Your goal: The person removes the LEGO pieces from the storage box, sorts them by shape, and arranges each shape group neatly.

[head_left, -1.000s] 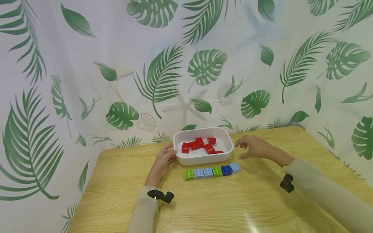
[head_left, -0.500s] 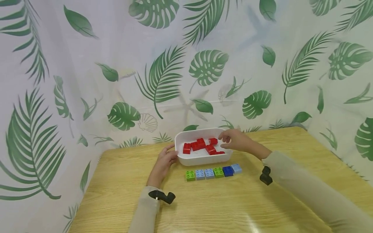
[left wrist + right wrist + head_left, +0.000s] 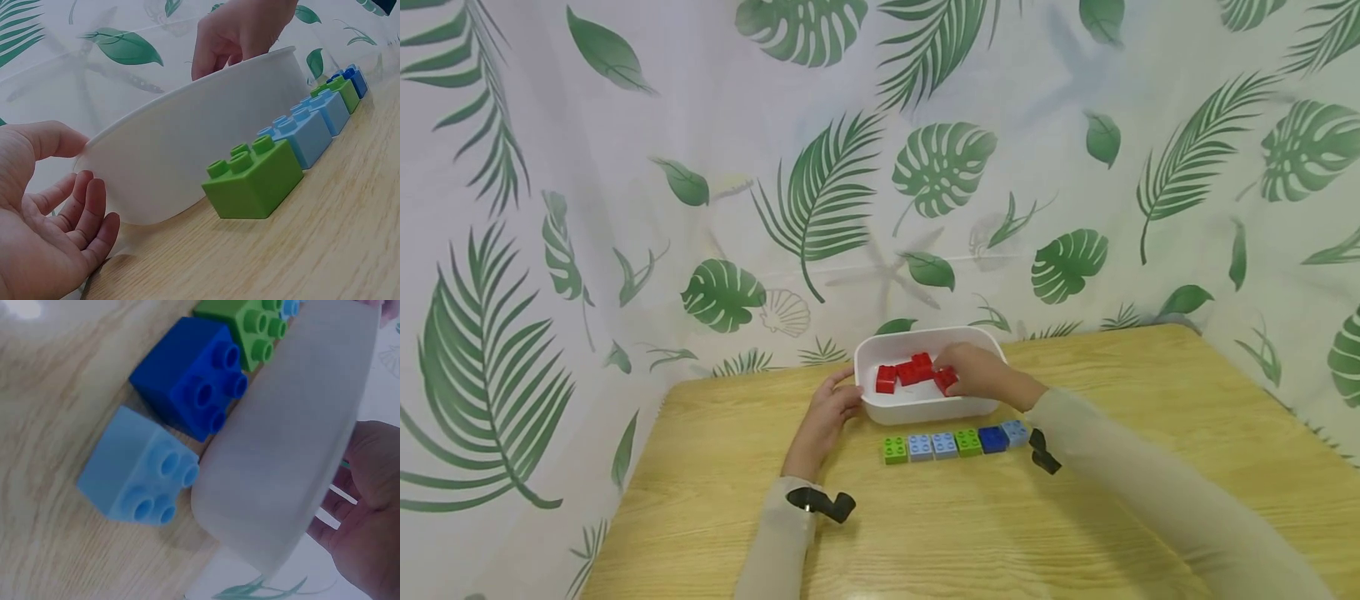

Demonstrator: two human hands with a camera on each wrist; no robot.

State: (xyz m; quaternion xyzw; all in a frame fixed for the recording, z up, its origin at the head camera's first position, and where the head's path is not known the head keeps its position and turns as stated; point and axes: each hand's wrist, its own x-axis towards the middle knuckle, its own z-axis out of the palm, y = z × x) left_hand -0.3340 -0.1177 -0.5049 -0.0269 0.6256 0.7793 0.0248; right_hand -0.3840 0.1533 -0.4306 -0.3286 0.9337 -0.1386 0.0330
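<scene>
As left hand [image 3: 826, 412] loosely touches tray [image 3: 917, 412], right hand [image 3: 976, 372] at red brick [image 3: 944, 381], grip unclear.

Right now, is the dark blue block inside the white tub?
No, the dark blue block sits on the table outside the tub.

Head view: you get bright, diffuse light, fine detail slightly soft | shadow: faint, soft-edged, on the table [image 3: 940, 525], right of the white tray [image 3: 925, 411] and nearer you | your wrist views: dimmer, greyish | right wrist: white glare on the table, well left of the tray; wood grain blurred
</scene>
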